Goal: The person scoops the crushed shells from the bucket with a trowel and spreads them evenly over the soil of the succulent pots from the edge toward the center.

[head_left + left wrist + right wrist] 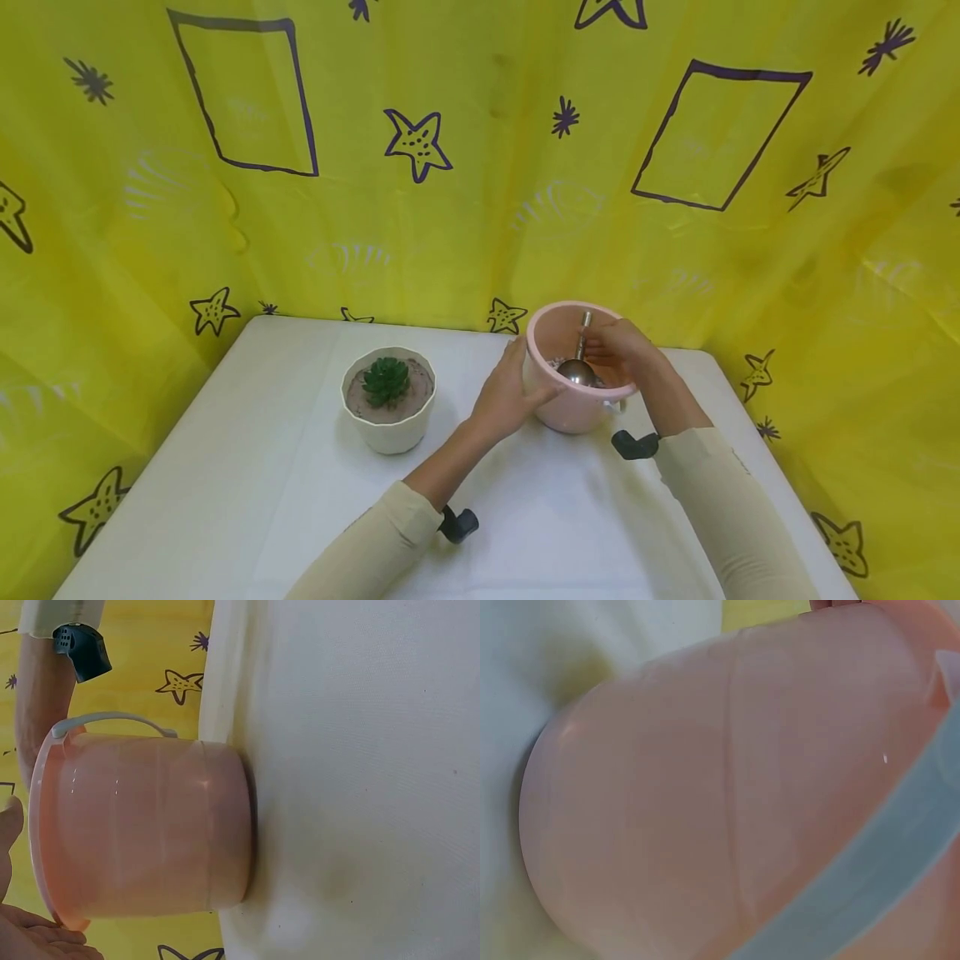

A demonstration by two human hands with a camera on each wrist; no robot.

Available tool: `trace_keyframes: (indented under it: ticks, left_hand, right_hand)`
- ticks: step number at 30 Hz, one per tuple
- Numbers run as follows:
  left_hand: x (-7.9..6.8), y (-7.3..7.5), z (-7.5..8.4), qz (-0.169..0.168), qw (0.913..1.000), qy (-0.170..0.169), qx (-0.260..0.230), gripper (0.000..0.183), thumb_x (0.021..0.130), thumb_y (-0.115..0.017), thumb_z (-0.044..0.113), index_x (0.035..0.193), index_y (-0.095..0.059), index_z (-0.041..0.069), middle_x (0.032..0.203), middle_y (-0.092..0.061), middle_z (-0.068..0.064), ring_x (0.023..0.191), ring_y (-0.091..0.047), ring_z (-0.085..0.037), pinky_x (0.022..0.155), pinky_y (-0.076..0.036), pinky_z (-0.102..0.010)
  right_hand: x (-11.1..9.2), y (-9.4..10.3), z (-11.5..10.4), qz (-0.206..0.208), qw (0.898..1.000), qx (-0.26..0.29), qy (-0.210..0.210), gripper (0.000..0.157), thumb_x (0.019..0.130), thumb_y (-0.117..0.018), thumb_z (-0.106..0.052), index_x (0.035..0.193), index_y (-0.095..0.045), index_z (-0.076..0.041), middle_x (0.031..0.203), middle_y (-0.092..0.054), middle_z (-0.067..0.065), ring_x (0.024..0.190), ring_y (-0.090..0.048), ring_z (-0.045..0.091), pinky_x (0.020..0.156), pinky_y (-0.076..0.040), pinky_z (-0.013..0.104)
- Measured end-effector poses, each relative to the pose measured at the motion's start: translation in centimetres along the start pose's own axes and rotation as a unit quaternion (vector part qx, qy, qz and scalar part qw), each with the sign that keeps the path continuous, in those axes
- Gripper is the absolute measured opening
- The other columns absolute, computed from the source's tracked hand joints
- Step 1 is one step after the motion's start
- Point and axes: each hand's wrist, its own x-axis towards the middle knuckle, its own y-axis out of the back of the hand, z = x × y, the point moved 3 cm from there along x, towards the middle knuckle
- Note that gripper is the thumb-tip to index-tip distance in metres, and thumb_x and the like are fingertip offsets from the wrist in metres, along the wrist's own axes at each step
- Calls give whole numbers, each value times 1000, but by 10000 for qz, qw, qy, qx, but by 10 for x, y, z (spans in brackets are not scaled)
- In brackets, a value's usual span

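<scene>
A pink bucket [570, 414] with a pale handle [870, 859] stands toward the back right of the white table. My left hand [504, 394] holds it by the left side, near the rim. In the left wrist view, fingertips [64, 941] touch the bucket's rim. Reaching over the rim from the right, my right hand [618, 343] pinches the handle of a shiny metal scoop [577, 372]. The scoop's rounded bowl is inside the bucket, against whitish small bits [556, 363]. In the right wrist view the bucket wall [652, 787] fills most of the picture and hides the scoop.
Left of the bucket stands a green succulent [386, 381] in a cream faceted pot [390, 435], filled with greyish-brown material. A yellow curtain [480, 225] with dark stars and shapes hangs behind the white table [300, 500] and along its sides.
</scene>
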Motion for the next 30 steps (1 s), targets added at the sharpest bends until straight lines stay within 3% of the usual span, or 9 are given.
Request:
trace_keyframes:
  ticks: [6, 15, 19, 24, 30]
  left_hand:
    - [0, 0, 3, 21, 9999, -109, 124, 100, 94, -81, 39, 168, -21, 9, 168, -34, -12, 149, -41, -32, 115, -42, -54]
    - [1, -4, 2, 24, 9995, -56, 311, 103, 93, -81, 40, 169, -19, 9, 168, -35, -12, 147, -43, -32, 114, -43, -52]
    - [1, -5, 3, 58, 9989, -77, 452, 103, 93, -82, 40, 168, -19, 7, 167, -35, -13, 148, -43, -32, 115, -43, -50]
    - [1, -7, 1, 179, 9978, -203, 613, 101, 94, -81, 39, 167, -21, 3, 167, -36, -15, 147, -44, -32, 114, -44, -49]
    - [2, -8, 3, 197, 9975, -152, 661, 102, 93, -81, 42, 168, -21, 6, 166, -37, -13, 144, -48, -30, 112, -47, -48]
  right_hand:
    - [0, 1, 0, -55, 9994, 332, 59, 43, 110, -55, -14, 139, -53, 18, 104, -78, 14, 84, -75, 13, 91, -60, 34]
    - [-4, -2, -2, 120, 9978, 650, 75, 42, 109, -57, -14, 138, -55, 17, 95, -78, 8, 83, -75, 13, 87, -61, 32]
    - [-8, -4, -4, 212, 9974, 590, 359, 45, 110, -56, -13, 143, -51, 17, 93, -77, 6, 82, -75, 12, 83, -62, 30]
    - [-10, -4, -7, 354, 9960, 505, 645, 50, 110, -54, -13, 149, -43, 17, 103, -77, 14, 82, -75, 11, 80, -62, 27]
    - [-15, -2, -16, 493, 9931, 288, 1025, 45, 109, -56, -10, 139, -50, 24, 104, -77, 20, 78, -74, 9, 77, -62, 27]
